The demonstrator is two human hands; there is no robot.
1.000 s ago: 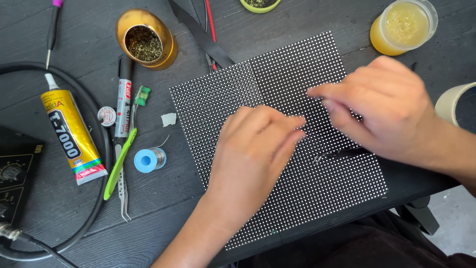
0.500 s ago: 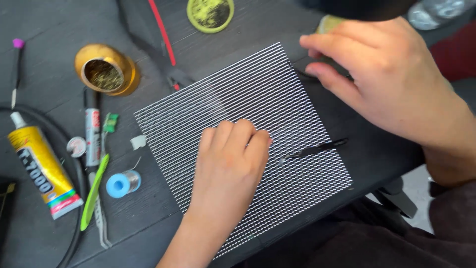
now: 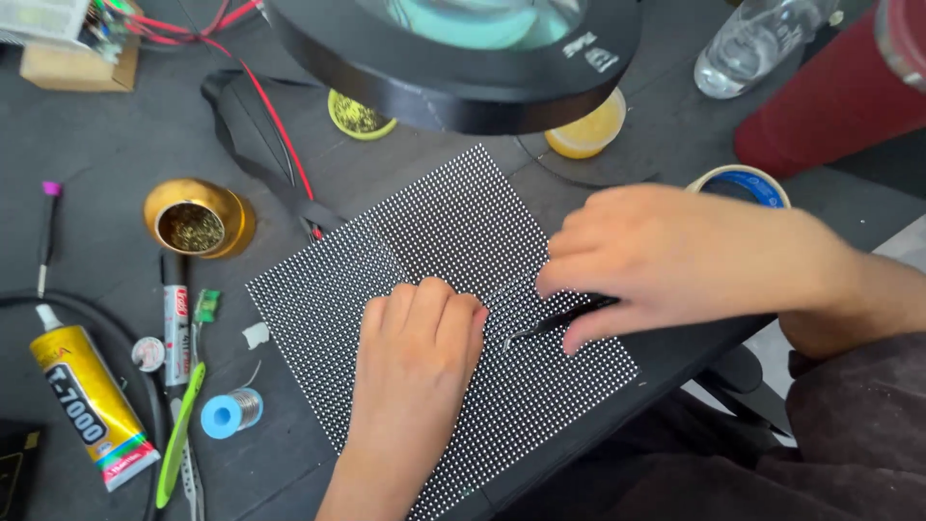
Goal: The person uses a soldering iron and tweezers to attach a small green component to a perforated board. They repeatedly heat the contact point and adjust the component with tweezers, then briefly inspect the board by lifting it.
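A square black panel (image 3: 453,232) covered in a grid of small white dots lies on the dark table. My left hand (image 3: 415,357) rests on its lower middle with the fingers curled, pressing it flat. My right hand (image 3: 675,260) reaches in from the right and grips black tweezers (image 3: 555,321). The tweezer tips touch the panel just right of my left fingertips.
A round black magnifier lamp (image 3: 463,58) hangs over the far edge. To the left lie a gold tin (image 3: 198,220), a yellow glue tube (image 3: 87,400), a marker (image 3: 175,323), a green tool (image 3: 180,434) and a blue solder spool (image 3: 227,413). A tape roll (image 3: 741,183), a yellow jar (image 3: 586,130) and a clear bottle (image 3: 748,48) stand at the right.
My right hand has come down from the panel's far right corner and taken hold of the tweezers. The view has shifted, bringing the magnifier lamp in. My left hand stays on the panel.
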